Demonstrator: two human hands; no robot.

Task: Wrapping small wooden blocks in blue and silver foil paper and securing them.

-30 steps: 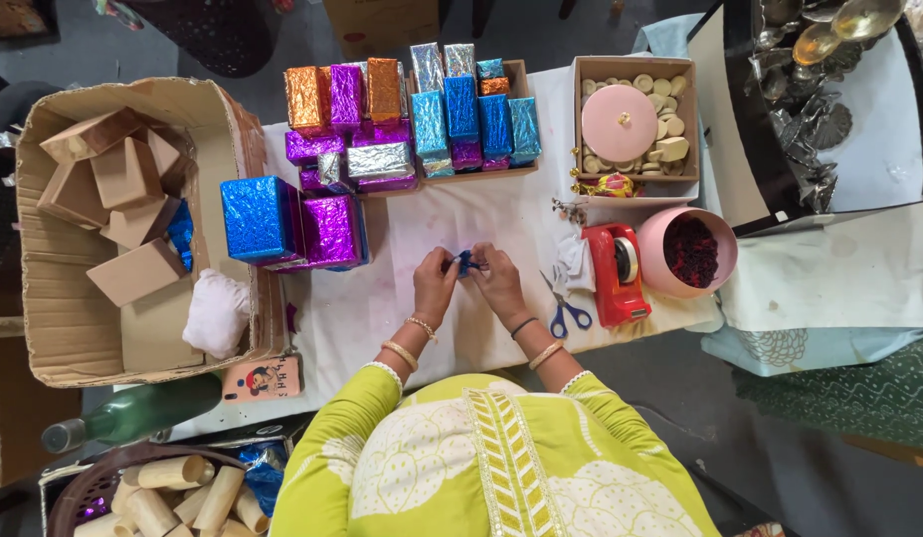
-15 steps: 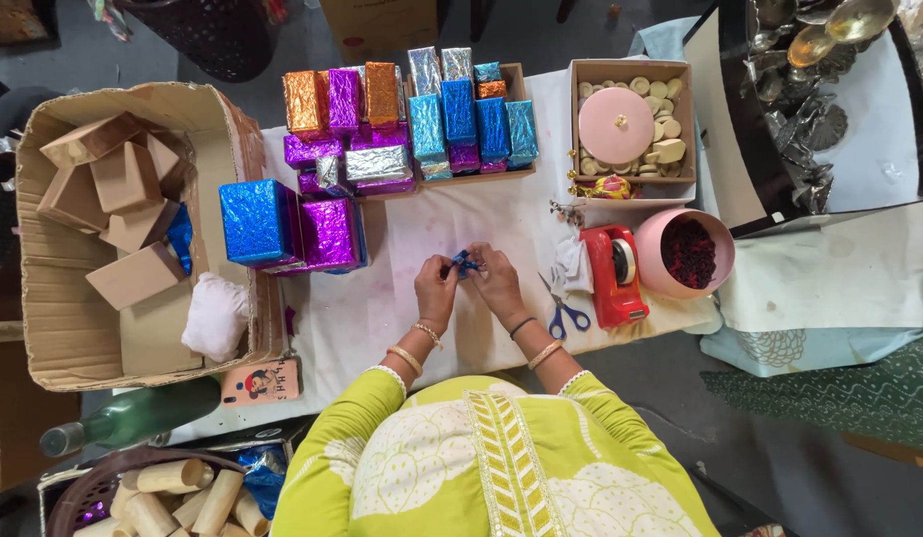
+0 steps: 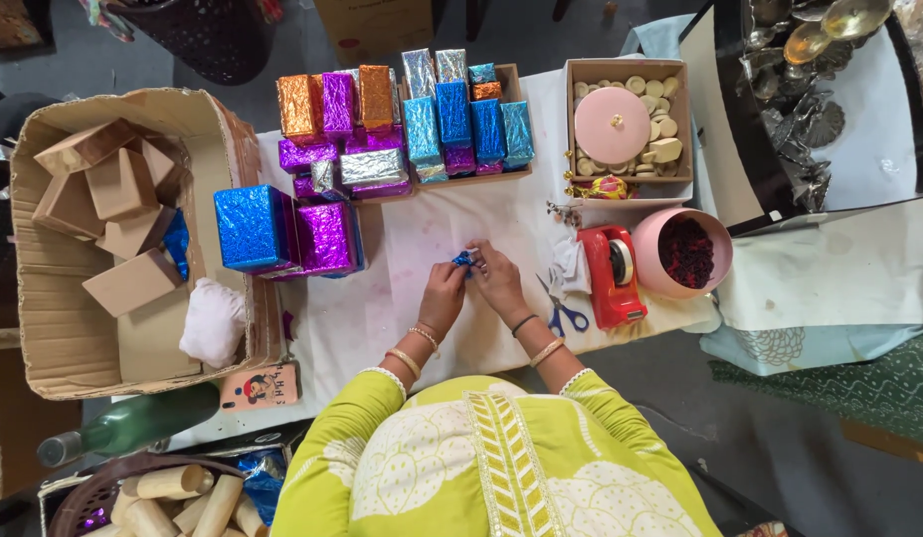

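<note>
My left hand (image 3: pixel 443 285) and my right hand (image 3: pixel 497 274) meet over the white table cover (image 3: pixel 402 298). Between their fingertips they pinch a small piece of shiny blue foil (image 3: pixel 464 260). Both hands hold it just above the cloth. Blue-handled scissors (image 3: pixel 563 312) lie right of my right wrist, beside a red tape dispenser (image 3: pixel 611 274). A large blue foil-wrapped box (image 3: pixel 253 227) and a purple one (image 3: pixel 327 237) stand to the left of my hands.
Foil-wrapped boxes (image 3: pixel 402 124) in several colours fill trays at the back. A big carton of plain brown boxes (image 3: pixel 113 219) stands left. A pink bowl of dark red bits (image 3: pixel 685 252), a box with a pink lid (image 3: pixel 613 124) and a green bottle (image 3: pixel 133 423) are around.
Both hands have shifted slightly up and kept working the blue foil piece; my left hand has turned a little more over it.
</note>
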